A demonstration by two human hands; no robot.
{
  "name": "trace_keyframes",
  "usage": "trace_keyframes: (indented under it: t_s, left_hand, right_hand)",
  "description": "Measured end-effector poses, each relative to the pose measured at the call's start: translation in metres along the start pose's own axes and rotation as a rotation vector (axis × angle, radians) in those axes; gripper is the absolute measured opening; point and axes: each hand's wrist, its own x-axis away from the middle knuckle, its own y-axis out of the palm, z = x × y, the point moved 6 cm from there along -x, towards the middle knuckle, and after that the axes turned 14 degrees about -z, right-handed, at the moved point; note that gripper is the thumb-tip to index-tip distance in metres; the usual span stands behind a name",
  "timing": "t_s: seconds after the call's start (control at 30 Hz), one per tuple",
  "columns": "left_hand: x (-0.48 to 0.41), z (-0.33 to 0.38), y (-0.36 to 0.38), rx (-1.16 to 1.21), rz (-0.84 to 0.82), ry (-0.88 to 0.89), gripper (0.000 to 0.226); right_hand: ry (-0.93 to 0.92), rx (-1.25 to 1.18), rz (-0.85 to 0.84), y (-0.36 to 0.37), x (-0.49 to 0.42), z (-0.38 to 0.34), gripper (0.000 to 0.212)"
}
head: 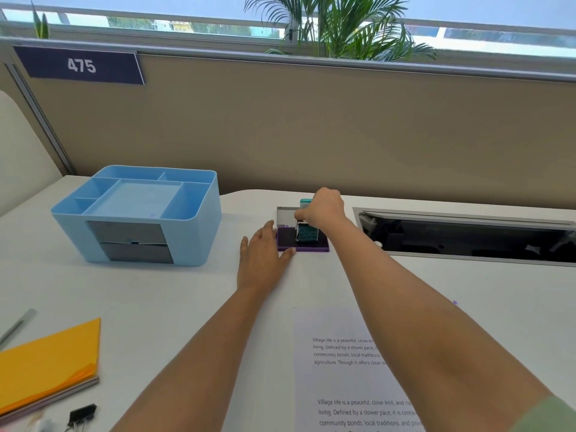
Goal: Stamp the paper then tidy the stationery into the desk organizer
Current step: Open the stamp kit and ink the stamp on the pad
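Note:
A purple ink pad (285, 238) lies open in the middle of the white desk, its lid raised behind it. My right hand (324, 210) grips a teal-topped stamp (307, 233) that stands upright on the pad. My left hand (265, 257) lies flat with fingers spread, its thumb touching the pad's front left edge. The printed paper (343, 353) lies nearer to me, partly under my right forearm. The light blue desk organizer (137, 213) sits to the left, its top compartments bare and its two grey drawers facing me.
A yellow-covered pad (46, 366) lies at the front left, with a black binder clip (82, 414) below it and a grey pen (17, 327) at the left edge. An open cable slot (467, 236) cuts into the desk at right. A beige partition (311, 126) stands behind.

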Motion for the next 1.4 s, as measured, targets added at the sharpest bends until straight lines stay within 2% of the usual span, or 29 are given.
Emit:
trace_keyframes:
  t_s: [0.3, 0.53, 0.73, 1.0, 1.17, 1.4]
  left_hand:
    - [0.003, 0.004, 0.001, -0.059, -0.029, -0.018, 0.067]
    - [0.006, 0.008, 0.000, -0.052, -0.023, -0.005, 0.072]
    - [0.003, 0.008, -0.003, 0.043, -0.033, 0.028, 0.084]
    - [-0.004, 0.006, -0.002, 0.096, -0.089, 0.050, 0.086]
    - [-0.010, 0.002, -0.010, 0.134, -0.139, 0.088, 0.095]
    - [-0.017, 0.008, -0.011, -0.136, -0.238, 0.173, 0.102]
  right_hand:
    - [-0.026, -0.150, 0.170, 0.007, 0.020, 0.015, 0.029]
    - [-0.105, -0.166, 0.278, 0.015, 0.037, 0.016, 0.025]
    - [-0.127, -0.164, 0.232, 0.012, 0.033, 0.017, 0.026]
    - [-0.092, -0.126, 0.153, 0.008, 0.018, 0.014, 0.028]
    - [-0.093, -0.114, 0.121, 0.007, 0.015, 0.014, 0.027]
    - [-0.120, -0.102, 0.152, 0.007, 0.016, 0.015, 0.035]
